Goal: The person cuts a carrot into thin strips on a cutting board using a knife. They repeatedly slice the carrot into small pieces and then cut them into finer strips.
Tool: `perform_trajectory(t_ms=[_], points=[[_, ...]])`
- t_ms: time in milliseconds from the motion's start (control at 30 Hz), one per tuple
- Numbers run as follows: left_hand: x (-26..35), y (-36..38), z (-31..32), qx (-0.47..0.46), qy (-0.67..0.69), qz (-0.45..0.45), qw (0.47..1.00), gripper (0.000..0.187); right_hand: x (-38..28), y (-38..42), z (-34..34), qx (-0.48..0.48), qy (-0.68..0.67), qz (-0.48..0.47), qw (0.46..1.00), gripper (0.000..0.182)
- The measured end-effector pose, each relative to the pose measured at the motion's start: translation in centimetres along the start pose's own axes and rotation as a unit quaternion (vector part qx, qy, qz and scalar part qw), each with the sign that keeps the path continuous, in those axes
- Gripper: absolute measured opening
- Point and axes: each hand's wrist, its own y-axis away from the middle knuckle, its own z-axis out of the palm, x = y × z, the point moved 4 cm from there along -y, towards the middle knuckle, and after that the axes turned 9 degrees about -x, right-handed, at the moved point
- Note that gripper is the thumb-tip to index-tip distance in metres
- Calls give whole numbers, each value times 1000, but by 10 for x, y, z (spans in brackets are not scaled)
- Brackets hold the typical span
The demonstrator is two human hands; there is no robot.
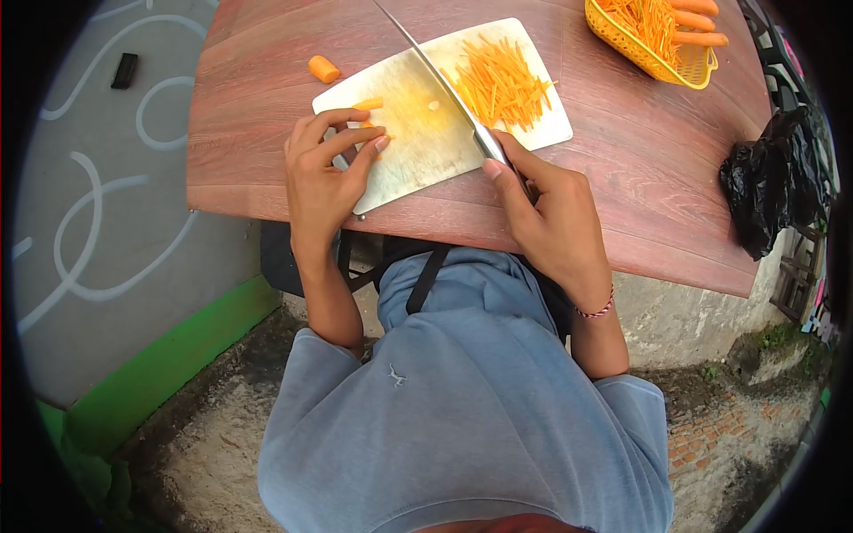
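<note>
My right hand [555, 213] is closed round the handle of a knife [444, 82], whose blade slants up and left over the white cutting board [409, 173]. On the board's left part, my left hand [333, 164] has its fingers bent and drawn together on small carrot pieces [369, 104], partly hidden by the fingers. To the right of the blade lies a pile of thin carrot strips [506, 87]. A short carrot chunk [324, 69] rests on the wooden table just beyond the board's upper left corner.
A yellow basket [653, 60] with carrot strips and whole carrots [697, 22] stands at the upper right of the table [640, 195]. A black plastic bag [773, 178] hangs at the right edge. A small black object [125, 71] is at the far left.
</note>
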Motion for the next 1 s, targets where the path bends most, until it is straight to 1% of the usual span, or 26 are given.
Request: perform_trajectory(t_ms=[67,100,167,267,400,467,567,633,700,767,800,867,900,933,967,1000], points=[[2,-1,0,16,-16,53,998,13,-2,0,0,-2,4,0,1000,38],[1,-1,1,16,-16,54,998,13,-1,0,0,-2,1,-3,1000,38],[4,-2,2,20,-51,116,992,10,-1,0,0,-1,-1,-5,1000,38],[9,-6,3,4,-85,138,987,8,-1,0,0,-3,4,-10,1000,38],[13,-10,4,-14,-87,151,985,10,-1,1,1,1,12,-29,1000,37],[12,-14,1,-9,-42,118,992,10,-2,2,-1,7,17,-33,999,37],[43,-43,-15,2,-13,155,988,9,-2,2,0,-4,4,-44,999,37],[85,-74,-26,10,-44,284,958,9,-2,2,-1,-5,11,-42,999,37],[123,-110,-25,11,-54,411,910,12,-3,1,0,-7,18,-46,999,37],[155,-143,-15,-36,-76,438,895,16,0,2,2,-3,8,-42,999,38],[177,-159,-13,-31,-74,442,894,16,0,3,2,2,13,-43,999,38],[207,-193,8,-186,-163,356,901,24,2,4,3,2,2,-27,1000,42],[206,-208,21,-182,-160,360,901,24,2,5,3,4,5,-32,999,42],[205,-219,35,-122,-155,455,868,20,2,6,3,6,8,-32,999,42],[205,-223,43,-61,-149,543,824,17,2,6,2,5,2,-35,999,42],[205,-226,45,-59,-150,544,824,17,3,6,2,3,-7,-38,999,42]])
